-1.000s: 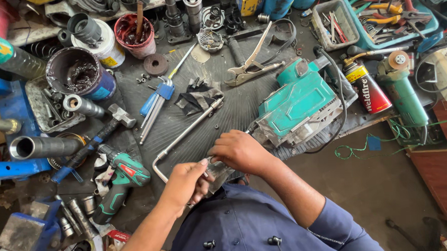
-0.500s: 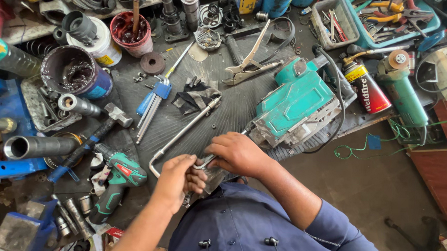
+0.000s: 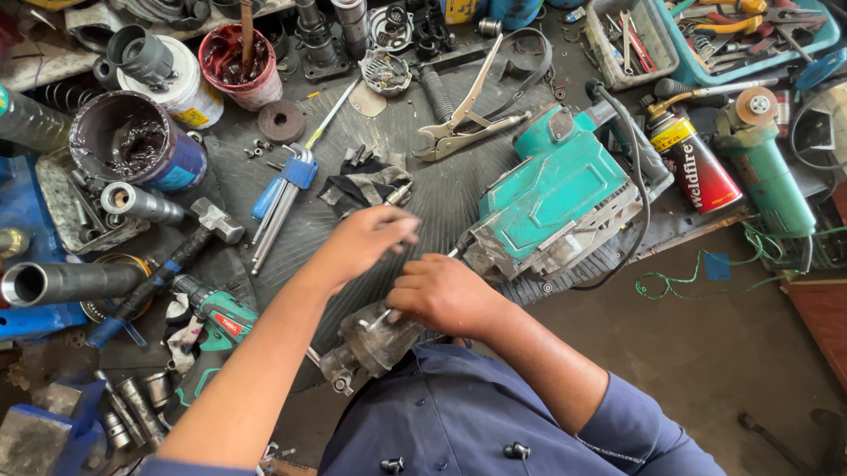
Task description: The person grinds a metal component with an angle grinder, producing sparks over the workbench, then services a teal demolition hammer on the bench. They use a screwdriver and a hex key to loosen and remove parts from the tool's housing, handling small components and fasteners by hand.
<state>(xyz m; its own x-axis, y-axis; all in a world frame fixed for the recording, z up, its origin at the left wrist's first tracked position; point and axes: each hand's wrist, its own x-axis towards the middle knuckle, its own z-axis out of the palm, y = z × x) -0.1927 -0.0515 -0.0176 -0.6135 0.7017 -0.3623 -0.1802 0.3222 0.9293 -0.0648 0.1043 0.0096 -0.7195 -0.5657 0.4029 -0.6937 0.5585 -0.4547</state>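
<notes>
My right hand grips a grey, greasy metal housing held against my lap at the bench edge; a small pin or key sticks out by the thumb. My left hand is stretched forward over the ribbed black mat. Its fingers are curled on a thin bent metal bar whose tip shows just beyond them. A teal demolition hammer lies right of both hands, its nose close to my right knuckles.
Blue-handled hex keys, locking pliers, a dark grease tub, a red cup and a hammer lie around the mat. A teal drill, a red spray can, an angle grinder and a blue tool tray crowd the edges.
My left hand has left the housing and reached up and right onto the metal bar. My right hand stays on the housing.
</notes>
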